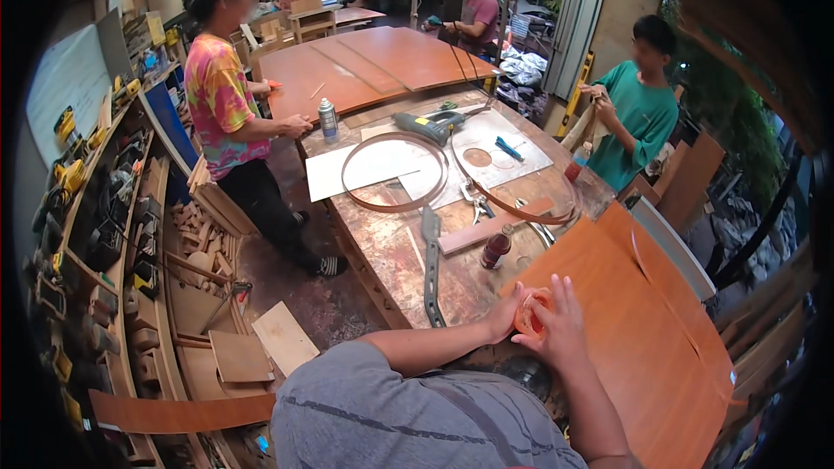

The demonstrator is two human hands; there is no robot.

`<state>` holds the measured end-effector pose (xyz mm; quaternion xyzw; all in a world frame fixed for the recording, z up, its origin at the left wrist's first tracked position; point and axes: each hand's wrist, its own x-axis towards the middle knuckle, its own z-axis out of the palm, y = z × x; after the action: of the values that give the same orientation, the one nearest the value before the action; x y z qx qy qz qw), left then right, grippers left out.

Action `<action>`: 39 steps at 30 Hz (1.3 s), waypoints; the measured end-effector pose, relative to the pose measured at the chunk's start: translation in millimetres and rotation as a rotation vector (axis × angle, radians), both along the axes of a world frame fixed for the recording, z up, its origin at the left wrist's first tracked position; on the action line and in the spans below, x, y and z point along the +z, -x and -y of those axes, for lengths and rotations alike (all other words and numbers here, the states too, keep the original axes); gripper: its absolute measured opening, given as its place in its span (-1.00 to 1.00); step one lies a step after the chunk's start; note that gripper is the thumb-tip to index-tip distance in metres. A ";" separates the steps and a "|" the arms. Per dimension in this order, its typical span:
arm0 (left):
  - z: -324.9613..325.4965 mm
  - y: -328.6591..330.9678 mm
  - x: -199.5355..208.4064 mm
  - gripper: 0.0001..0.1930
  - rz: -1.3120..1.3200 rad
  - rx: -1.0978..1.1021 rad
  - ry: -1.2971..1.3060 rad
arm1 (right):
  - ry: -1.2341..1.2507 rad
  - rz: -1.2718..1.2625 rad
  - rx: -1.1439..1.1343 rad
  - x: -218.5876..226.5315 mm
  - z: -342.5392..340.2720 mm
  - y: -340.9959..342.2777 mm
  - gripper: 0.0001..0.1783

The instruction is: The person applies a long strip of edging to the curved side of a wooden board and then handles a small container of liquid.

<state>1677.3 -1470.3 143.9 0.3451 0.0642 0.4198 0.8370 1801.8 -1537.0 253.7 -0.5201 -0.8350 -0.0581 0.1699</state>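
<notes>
Low in the middle of the view, a small orange-red round thing (524,321), hollow like a cup, is between my two hands; its exact kind is hard to make out. My left hand (504,314) is closed on its left side. With thumb and forefinger around its right side, my right hand (563,328) also grips it, other fingers stretched upward. Beneath lies a large curved orange-brown wood panel (638,339). A dark red-brown bottle (496,250) stands just beyond my hands, near a pinkish flat strip (495,226).
The worktable (382,247) holds a hoop (346,175), a heat-gun-like tool (426,127), a spray can (327,120), clamps and a dark bar (431,269). Three people stand around: left (221,95), right (643,113) and far back (480,13). Tool shelves (130,269) line the left.
</notes>
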 end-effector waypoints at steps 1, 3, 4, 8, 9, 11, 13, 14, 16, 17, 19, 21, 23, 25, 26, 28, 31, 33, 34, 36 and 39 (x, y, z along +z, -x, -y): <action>-1.2 0.9 -0.3 -0.21 -0.014 0.007 0.007 | -0.009 -0.004 0.009 -0.3 -1.7 0.9 -0.20; -3.8 2.8 -0.4 -0.20 -0.028 0.016 0.010 | -0.016 -0.008 0.019 -2.9 -4.4 0.9 -0.21; -1.6 4.9 5.4 -0.20 -0.066 0.036 0.011 | -0.019 -0.012 0.024 -4.1 -5.7 0.0 -0.21; -1.4 6.3 13.1 -0.20 -0.120 0.039 0.016 | -0.030 -0.031 0.044 -4.3 -8.9 -1.9 -0.22; -1.8 4.4 13.8 -0.20 -0.118 0.040 0.012 | -0.020 -0.043 0.038 -3.2 -8.9 -2.6 -0.22; -0.8 1.3 13.0 -0.20 -0.080 0.025 0.080 | -0.011 -0.055 0.038 -2.6 -8.6 -2.2 -0.22; -5.4 -1.5 6.8 -0.20 -0.067 0.028 0.068 | -0.002 -0.084 0.029 -2.2 -8.3 -2.1 -0.23; -6.8 -2.3 3.7 -0.21 -0.056 0.029 0.058 | -0.005 -0.084 0.031 -1.5 -8.1 -1.7 -0.23; -7.7 -1.8 0.8 -0.22 -0.045 0.022 0.058 | -0.011 -0.141 0.021 0.4 -8.6 0.0 -0.24; -7.9 -1.1 1.5 -0.23 -0.035 0.012 0.062 | -0.016 -0.139 0.025 0.7 -8.4 0.8 -0.24; -5.0 -0.2 3.9 -0.23 -0.030 0.033 0.080 | -0.030 -0.166 0.014 -0.8 -7.6 2.9 -0.25; -5.4 1.9 -4.6 -0.25 0.002 0.036 0.053 | -0.036 -0.150 0.030 -4.7 -7.6 5.2 -0.25; -2.6 3.0 -5.7 -0.27 -0.009 0.036 0.072 | -0.045 -0.131 0.033 -7.1 -6.6 5.6 -0.25; -1.3 7.0 -6.5 -0.30 -0.023 0.038 0.084 | 0.010 -0.137 0.020 -9.6 -6.7 7.1 -0.24; 0.2 8.6 -6.7 -0.30 -0.019 0.047 0.080 | 0.006 -0.133 0.029 -9.9 -6.3 8.6 -0.24; 3.1 12.3 -4.7 -0.30 -0.047 0.080 0.120 | 0.029 -0.151 0.035 -10.4 -6.3 12.8 -0.25; 7.8 19.6 1.4 -0.29 -0.043 0.064 0.119 | 0.025 -0.166 0.066 -13.5 -7.3 16.1 -0.27; 8.4 22.4 0.2 -0.29 -0.038 0.072 0.115 | 0.030 -0.167 0.080 -15.5 -8.3 17.5 -0.27; 9.6 23.9 -1.5 -0.29 -0.034 0.073 0.114 | 0.037 -0.169 0.089 -16.6 -8.3 18.8 -0.28; 8.7 26.4 -11.4 -0.29 -0.033 0.079 0.088 | 0.036 -0.172 0.106 -17.9 -8.6 21.0 -0.28; 12.7 30.8 -9.0 -0.29 -0.057 0.104 0.106 | 0.044 -0.178 0.129 -19.6 -9.8 24.2 -0.29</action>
<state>1646.5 -1483.0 134.9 0.3082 0.1279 0.4488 0.8290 1777.6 -1527.2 234.1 -0.4721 -0.8494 0.0176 0.2354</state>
